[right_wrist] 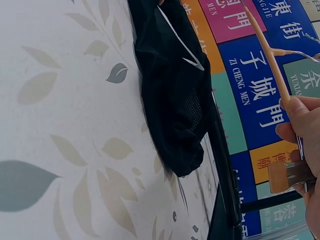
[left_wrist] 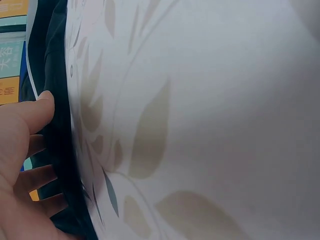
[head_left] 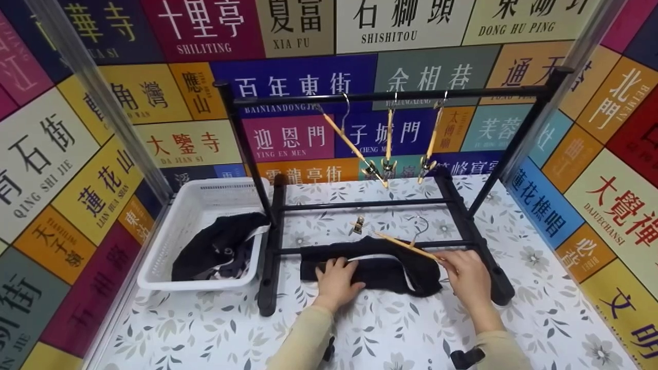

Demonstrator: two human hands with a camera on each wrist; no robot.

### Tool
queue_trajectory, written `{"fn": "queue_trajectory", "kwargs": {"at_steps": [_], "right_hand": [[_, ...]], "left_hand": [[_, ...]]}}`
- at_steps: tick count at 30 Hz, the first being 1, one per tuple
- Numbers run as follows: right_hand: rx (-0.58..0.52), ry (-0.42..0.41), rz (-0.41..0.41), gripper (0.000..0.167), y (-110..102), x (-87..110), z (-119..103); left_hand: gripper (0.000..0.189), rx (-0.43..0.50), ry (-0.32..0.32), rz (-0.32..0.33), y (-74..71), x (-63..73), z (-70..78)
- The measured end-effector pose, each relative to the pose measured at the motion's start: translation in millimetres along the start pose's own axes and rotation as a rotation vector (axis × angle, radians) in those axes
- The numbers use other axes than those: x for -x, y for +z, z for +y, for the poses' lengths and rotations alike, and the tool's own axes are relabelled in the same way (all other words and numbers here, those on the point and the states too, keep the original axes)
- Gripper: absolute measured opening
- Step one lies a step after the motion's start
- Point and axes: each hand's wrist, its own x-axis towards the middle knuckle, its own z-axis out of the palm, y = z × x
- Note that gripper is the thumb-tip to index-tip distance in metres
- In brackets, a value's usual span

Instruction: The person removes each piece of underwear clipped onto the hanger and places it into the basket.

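Note:
A black garment with white piping [head_left: 378, 275] lies bunched on the table, across the front lower bar of the rack. My left hand [head_left: 336, 283] rests on its left part, fingers spread over the cloth; the left wrist view shows thumb and fingertips against the black fabric [left_wrist: 60, 120]. Above the garment's right end, my right hand [head_left: 468, 277] pinches one end of a slim wooden clip hanger [head_left: 406, 244] with a metal hook. One of its clips [right_wrist: 285, 177] sits by the right fingers in the right wrist view. Another small metal clip [head_left: 358, 225] shows near the hanger's far end.
A black rack [head_left: 385, 96] stands over the garment, with three wooden clip hangers [head_left: 389, 133] on its top bar. Left of it, a white plastic basket [head_left: 149, 257] contains dark clothes [head_left: 221, 241]. Sign-patterned walls [head_left: 298, 31] enclose the leaf-print table [head_left: 216, 329].

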Motion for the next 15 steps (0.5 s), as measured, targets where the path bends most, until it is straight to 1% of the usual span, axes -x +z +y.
{"fn": "queue_trajectory", "kwargs": {"at_steps": [9, 15], "right_hand": [[0.012, 0.027, -0.011, 0.023, -1.1, 0.8, 0.3], [0.008, 0.034, -0.022, 0.022, -1.8, 1.4, 1.7]], "left_hand": [[0.048, -0.026, -0.012, 0.029, 5.2, -1.8, 1.2], [0.042, -0.048, -0.031, 0.035, 3.4, -1.9, 3.9]]}}
